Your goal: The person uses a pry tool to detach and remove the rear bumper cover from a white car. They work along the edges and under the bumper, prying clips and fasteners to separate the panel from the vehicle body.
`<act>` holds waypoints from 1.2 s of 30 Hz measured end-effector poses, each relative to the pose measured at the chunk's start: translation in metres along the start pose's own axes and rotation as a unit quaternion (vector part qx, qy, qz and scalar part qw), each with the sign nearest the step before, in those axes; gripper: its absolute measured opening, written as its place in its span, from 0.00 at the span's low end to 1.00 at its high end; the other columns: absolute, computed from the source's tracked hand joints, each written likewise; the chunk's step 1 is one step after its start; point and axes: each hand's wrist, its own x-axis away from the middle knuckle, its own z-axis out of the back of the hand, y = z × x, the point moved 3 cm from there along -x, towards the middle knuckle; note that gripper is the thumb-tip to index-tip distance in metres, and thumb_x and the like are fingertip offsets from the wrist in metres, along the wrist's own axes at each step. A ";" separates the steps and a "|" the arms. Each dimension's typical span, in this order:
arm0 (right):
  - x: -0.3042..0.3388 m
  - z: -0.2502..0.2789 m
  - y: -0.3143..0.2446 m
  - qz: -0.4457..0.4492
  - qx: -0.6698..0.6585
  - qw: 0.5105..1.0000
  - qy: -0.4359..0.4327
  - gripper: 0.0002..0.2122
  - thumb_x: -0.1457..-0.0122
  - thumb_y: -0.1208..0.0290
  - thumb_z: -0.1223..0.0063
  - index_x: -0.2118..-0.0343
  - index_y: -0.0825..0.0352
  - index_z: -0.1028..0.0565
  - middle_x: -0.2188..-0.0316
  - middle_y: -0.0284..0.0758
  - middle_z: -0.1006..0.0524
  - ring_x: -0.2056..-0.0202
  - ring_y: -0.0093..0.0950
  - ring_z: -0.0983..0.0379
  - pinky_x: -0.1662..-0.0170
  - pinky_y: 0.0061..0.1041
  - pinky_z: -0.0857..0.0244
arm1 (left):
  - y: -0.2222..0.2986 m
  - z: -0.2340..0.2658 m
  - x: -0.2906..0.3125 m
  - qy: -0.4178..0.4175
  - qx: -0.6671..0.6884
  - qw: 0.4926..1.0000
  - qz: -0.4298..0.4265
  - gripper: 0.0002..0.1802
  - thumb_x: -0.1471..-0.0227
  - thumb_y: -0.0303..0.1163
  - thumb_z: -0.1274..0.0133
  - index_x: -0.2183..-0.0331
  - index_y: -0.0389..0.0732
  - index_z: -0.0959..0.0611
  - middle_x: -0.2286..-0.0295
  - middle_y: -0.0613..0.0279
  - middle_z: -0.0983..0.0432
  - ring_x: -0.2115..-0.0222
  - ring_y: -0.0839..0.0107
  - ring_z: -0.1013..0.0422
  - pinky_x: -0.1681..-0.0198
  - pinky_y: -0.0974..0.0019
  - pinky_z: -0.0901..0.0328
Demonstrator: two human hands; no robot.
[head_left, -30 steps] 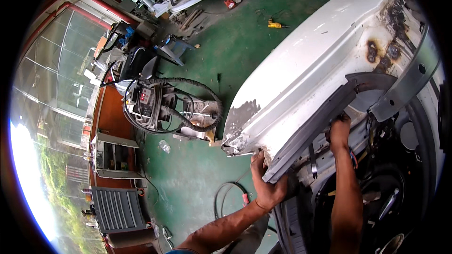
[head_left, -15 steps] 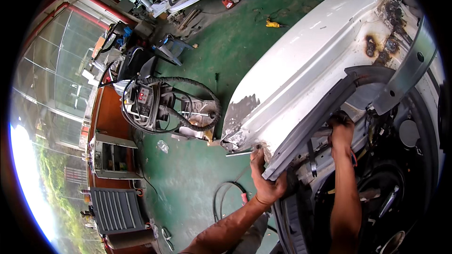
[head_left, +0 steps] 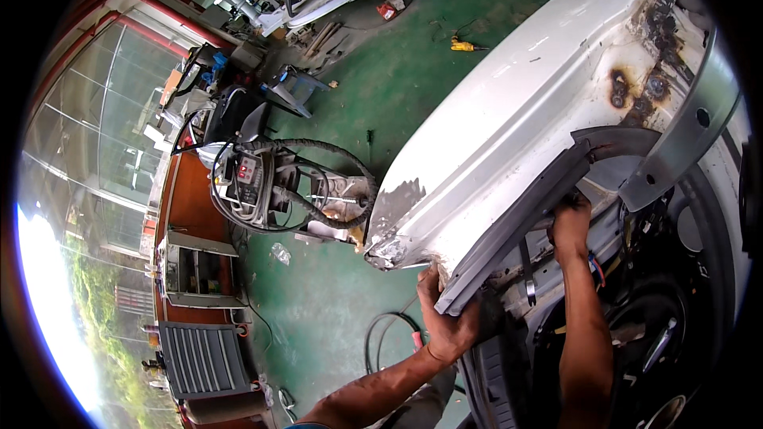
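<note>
My left hand (head_left: 451,324) is closed around the lower end of a long grey metal panel (head_left: 517,226), its thumb up by the damaged corner of a white car body (head_left: 493,127). The panel runs along the edge of the car's rear opening. Behind the panel, inside the opening, my right hand (head_left: 571,229) is curled, its fingertips in shadow and partly hidden; what it grips I cannot make out. Below that hand, a dark flat bar with a notched end (head_left: 530,290) hangs down. A bare metal strip (head_left: 687,131) crosses the opening's upper right.
Black trim and loose parts fill the car's interior (head_left: 636,310). A welding machine with coiled cables (head_left: 290,187) stands on the green floor at the left. A yellow power tool (head_left: 465,44) lies beyond the car. A black hose (head_left: 373,334) loops near my left arm.
A thin metal rod that stuck out beside my left hand no longer shows. My right hand has shifted slightly down and left, and the view has moved a little.
</note>
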 end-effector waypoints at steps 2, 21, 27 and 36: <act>0.000 -0.001 -0.001 0.006 -0.016 1.000 -0.003 0.02 0.50 0.80 0.47 0.74 0.66 0.23 0.83 0.25 0.30 0.89 0.16 0.45 0.87 0.22 0.55 | 0.011 -0.002 0.001 0.016 0.010 1.000 -0.017 0.39 0.55 0.18 0.42 0.42 0.32 0.39 0.54 0.50 0.37 0.52 0.59 0.36 0.44 0.59 0.41; -0.015 0.006 0.015 0.060 0.017 0.998 -0.010 0.04 0.50 0.80 0.47 0.73 0.69 0.21 0.78 0.26 0.26 0.78 0.17 0.36 0.75 0.20 0.44 | 0.030 0.000 0.003 -0.012 -0.008 1.000 -0.005 0.39 0.53 0.19 0.45 0.40 0.29 0.41 0.48 0.47 0.39 0.45 0.59 0.37 0.40 0.58 0.43; -0.013 0.007 0.011 0.034 0.002 0.999 -0.013 0.04 0.51 0.81 0.47 0.73 0.71 0.21 0.76 0.27 0.25 0.73 0.18 0.33 0.67 0.21 0.40 | 0.040 0.001 0.000 -0.031 -0.013 0.999 -0.017 0.38 0.52 0.19 0.47 0.40 0.30 0.42 0.48 0.48 0.38 0.46 0.61 0.36 0.39 0.59 0.45; -0.019 0.011 0.016 0.080 0.000 0.997 -0.021 0.04 0.50 0.81 0.48 0.74 0.71 0.22 0.77 0.26 0.25 0.72 0.19 0.32 0.64 0.20 0.40 | 0.031 0.001 0.004 -0.036 0.006 0.999 0.013 0.40 0.53 0.19 0.46 0.39 0.31 0.43 0.48 0.47 0.38 0.44 0.60 0.39 0.39 0.59 0.46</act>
